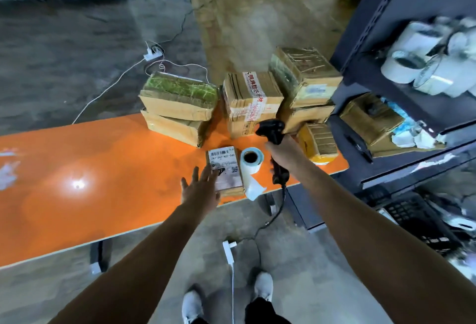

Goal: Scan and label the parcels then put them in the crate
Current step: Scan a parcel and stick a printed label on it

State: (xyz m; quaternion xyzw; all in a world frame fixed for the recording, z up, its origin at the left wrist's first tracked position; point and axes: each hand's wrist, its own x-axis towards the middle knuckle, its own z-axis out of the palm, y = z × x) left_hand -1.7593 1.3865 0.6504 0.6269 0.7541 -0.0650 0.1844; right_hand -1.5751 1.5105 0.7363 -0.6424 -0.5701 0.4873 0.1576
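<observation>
A small brown parcel (226, 170) with a white barcode label lies flat near the front edge of the orange table (103, 169). My left hand (199, 189) hovers at its left side with the fingers spread and straight, fingertips at the parcel's edge. My right hand (284, 151) grips a black corded barcode scanner (273, 131), held above the table to the right of the parcel with its head tipped toward the boxes. A roll of white labels (251, 161) stands between the parcel and the scanner, a strip hanging loose off the table edge.
Several taped cardboard boxes (252, 102) are stacked at the table's back right, and a yellow parcel (319, 143) lies by the right end. A dark metal shelf (386, 66) with label rolls stands on the right. A black crate (417, 220) sits on the floor beneath it. Cables cross the floor.
</observation>
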